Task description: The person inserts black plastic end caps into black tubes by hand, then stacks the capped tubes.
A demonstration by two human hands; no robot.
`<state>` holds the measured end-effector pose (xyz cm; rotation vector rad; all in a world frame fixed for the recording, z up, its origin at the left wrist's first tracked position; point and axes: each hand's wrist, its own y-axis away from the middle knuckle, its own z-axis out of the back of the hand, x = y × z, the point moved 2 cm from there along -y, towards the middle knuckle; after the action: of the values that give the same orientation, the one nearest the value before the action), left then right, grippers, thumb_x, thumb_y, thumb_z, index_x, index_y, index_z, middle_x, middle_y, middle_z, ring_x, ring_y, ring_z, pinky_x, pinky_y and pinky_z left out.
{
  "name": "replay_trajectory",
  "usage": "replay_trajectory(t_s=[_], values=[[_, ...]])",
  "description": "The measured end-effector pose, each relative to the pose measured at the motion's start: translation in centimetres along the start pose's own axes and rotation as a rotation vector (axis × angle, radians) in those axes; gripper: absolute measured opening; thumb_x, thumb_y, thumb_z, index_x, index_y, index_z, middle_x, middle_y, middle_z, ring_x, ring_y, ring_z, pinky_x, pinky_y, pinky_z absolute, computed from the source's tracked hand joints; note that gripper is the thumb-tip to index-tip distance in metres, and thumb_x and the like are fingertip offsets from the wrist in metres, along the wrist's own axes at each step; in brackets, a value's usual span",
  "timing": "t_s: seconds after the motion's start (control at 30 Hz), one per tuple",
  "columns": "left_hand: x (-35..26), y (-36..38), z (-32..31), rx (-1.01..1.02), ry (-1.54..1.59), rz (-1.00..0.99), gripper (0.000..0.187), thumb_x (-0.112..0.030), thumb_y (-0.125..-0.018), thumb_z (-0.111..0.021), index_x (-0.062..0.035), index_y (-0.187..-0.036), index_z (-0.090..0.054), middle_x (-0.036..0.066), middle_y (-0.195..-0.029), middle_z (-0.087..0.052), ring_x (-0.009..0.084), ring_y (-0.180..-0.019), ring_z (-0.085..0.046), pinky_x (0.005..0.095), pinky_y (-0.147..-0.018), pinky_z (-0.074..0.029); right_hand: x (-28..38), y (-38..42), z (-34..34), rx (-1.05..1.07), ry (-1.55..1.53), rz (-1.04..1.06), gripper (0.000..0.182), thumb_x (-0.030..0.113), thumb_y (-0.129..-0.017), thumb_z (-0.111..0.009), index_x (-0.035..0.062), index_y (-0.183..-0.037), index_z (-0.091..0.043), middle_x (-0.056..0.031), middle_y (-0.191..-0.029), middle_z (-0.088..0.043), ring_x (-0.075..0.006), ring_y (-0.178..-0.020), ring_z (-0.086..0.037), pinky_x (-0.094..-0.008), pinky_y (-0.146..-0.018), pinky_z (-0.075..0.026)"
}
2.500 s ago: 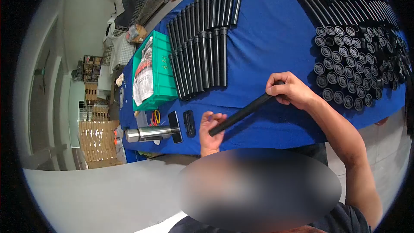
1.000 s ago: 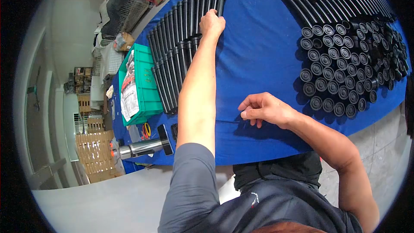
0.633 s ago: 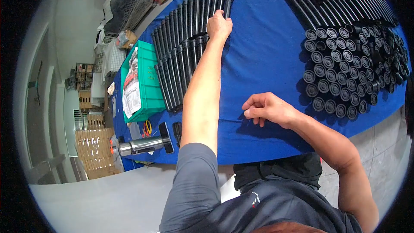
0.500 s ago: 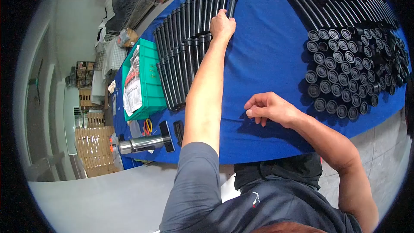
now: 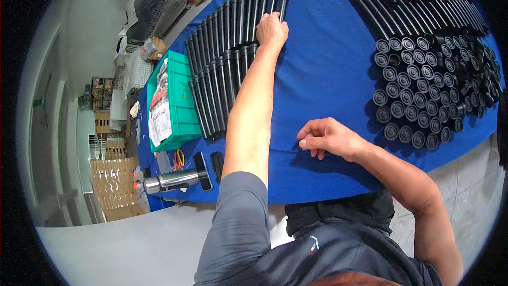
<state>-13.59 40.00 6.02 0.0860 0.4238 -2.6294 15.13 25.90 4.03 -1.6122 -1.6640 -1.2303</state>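
My left hand (image 5: 272,30) is stretched out to the end of the far row of black capped tubes (image 5: 233,18). Its fingers close around the lower part of the last black tube (image 5: 284,3), which lies close beside its neighbour; that tube's lower end is hidden by the hand. Nearer to me lies a second row of black tubes (image 5: 214,92), partly covered by my left forearm. Over the blue cloth (image 5: 317,85), my right hand (image 5: 333,139) hovers with loosely curled fingers, a little apart, and nothing visible in them.
Many round black caps (image 5: 412,92) stand grouped on the right, below rows of long black tubes (image 5: 413,5). On the left are a green crate (image 5: 182,100) with newspaper, a steel flask (image 5: 177,179), a phone (image 5: 203,171) and orange-handled scissors (image 5: 180,158).
The tube in my left hand has shifted slightly left, closing the gap to the row. My right hand has barely moved. The whole view has shifted a little.
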Motion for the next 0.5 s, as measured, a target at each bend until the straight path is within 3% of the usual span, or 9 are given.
replay_trajectory(t_s=[0.13,0.17,0.27,0.37,0.5], values=[[-1.1,-2.0,-1.3,0.032,-0.094,-0.02,0.041,-0.026,-0.088,-0.069,-0.0064,-0.124,-0.069,0.02,-0.12,-0.067,0.038,-0.111,-0.066,0.0476,-0.097,-0.053,0.0,0.1,-0.1,0.023,-0.043,-0.01,0.03,0.022,-0.093,-0.073,-0.0022,-0.11,-0.068,-0.0047,-0.087,-0.069,-0.0126,-0.071,-0.064,-0.027,-0.057,-0.052],[-1.4,-2.2,-1.4,-0.027,-0.053,-0.091,0.023,-0.017,-0.088,-0.067,-0.0016,-0.104,-0.071,0.022,-0.11,-0.065,0.0433,-0.104,-0.067,0.0534,-0.088,-0.055,0.0,0.1,-0.1,0.03,-0.055,-0.019,0.03,0.022,-0.093,-0.073,-0.0021,-0.11,-0.068,-0.0047,-0.088,-0.069,-0.0124,-0.071,-0.064,-0.0268,-0.057,-0.052],[-0.9,-3.6,-2.5,-0.075,-0.087,-0.094,0.019,-0.012,-0.089,-0.062,-0.0004,-0.098,-0.074,0.021,-0.108,-0.066,0.042,-0.105,-0.067,0.0521,-0.089,-0.056,-0.1,0.2,-0.1,0.047,-0.073,-0.041,0.031,0.023,-0.094,-0.072,-0.0019,-0.111,-0.067,-0.0045,-0.089,-0.069,-0.0121,-0.073,-0.064,-0.0268,-0.058,-0.052],[-0.7,-4.6,-1.9,-0.039,-0.144,0.035,0.029,-0.019,-0.084,-0.067,-0.0045,-0.107,-0.076,0.021,-0.114,-0.07,0.0406,-0.11,-0.067,0.05,-0.095,-0.054,0.1,0.2,-0.1,0.048,-0.062,-0.055,0.031,0.024,-0.094,-0.072,-0.0017,-0.111,-0.067,-0.0046,-0.09,-0.069,-0.0122,-0.074,-0.064,-0.0273,-0.059,-0.052],[-1.8,-6.0,-1.0,0.065,-0.175,0.151,0.03,-0.021,-0.085,-0.068,-0.0069,-0.109,-0.076,0.02,-0.117,-0.072,0.0398,-0.113,-0.068,0.0494,-0.098,-0.053,0.2,0.3,0.2,0.028,-0.066,-0.066,0.032,0.024,-0.094,-0.072,-0.0017,-0.112,-0.067,-0.005,-0.091,-0.069,-0.0124,-0.074,-0.064,-0.0279,-0.06,-0.053]])
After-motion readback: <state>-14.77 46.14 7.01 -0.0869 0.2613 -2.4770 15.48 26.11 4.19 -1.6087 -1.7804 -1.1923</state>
